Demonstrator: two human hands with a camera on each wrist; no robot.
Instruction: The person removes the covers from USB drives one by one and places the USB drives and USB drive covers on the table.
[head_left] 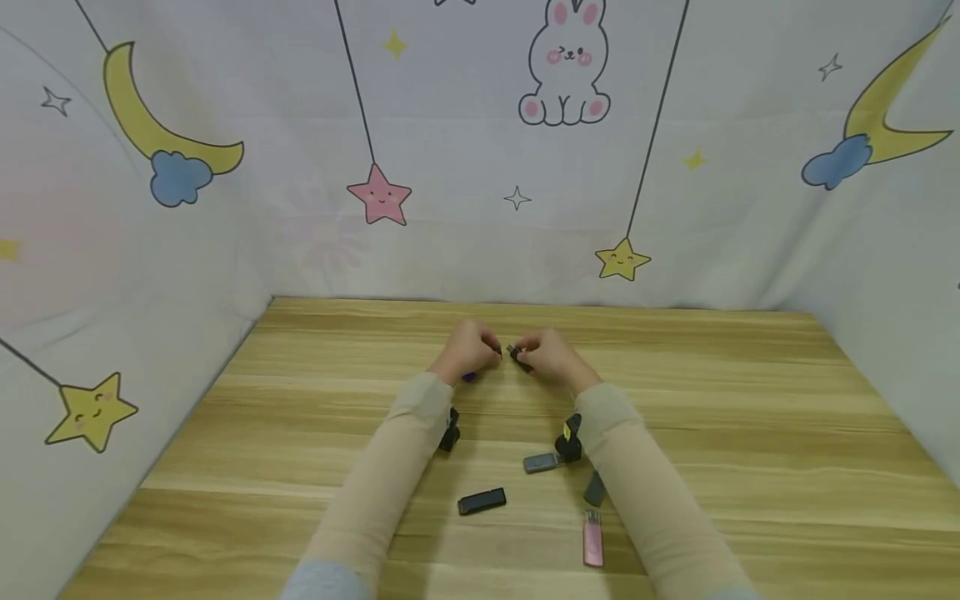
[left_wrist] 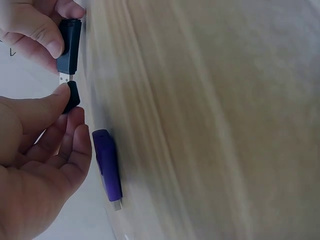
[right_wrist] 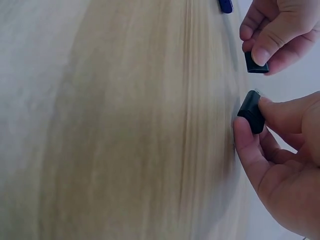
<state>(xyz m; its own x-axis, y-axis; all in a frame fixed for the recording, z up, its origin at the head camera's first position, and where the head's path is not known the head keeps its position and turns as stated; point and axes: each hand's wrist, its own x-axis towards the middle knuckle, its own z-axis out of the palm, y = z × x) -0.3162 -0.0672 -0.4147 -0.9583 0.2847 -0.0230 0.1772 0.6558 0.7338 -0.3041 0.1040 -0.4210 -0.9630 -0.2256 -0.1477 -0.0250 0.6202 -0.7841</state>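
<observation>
In the head view, my left hand (head_left: 467, 352) pinches a small black cap (right_wrist: 256, 65) between thumb and fingers. Facing it, my right hand (head_left: 553, 358) grips a black USB stick (right_wrist: 251, 112), its bare metal plug pointing at the cap. A narrow gap separates plug and cap in the head and right wrist views. Both pieces are held just above the far part of the table. Beside my left hand lies a purple USB stick (left_wrist: 108, 165) with its metal plug out; the head view shows only a bit of it.
Nearer on the wooden table (head_left: 750, 433) lie a grey USB stick (head_left: 542, 462), a black one (head_left: 482, 501), a pink one (head_left: 592, 542) and a dark grey one (head_left: 594, 490) partly behind the right sleeve. A patterned white cloth (head_left: 465, 258) hangs behind the table.
</observation>
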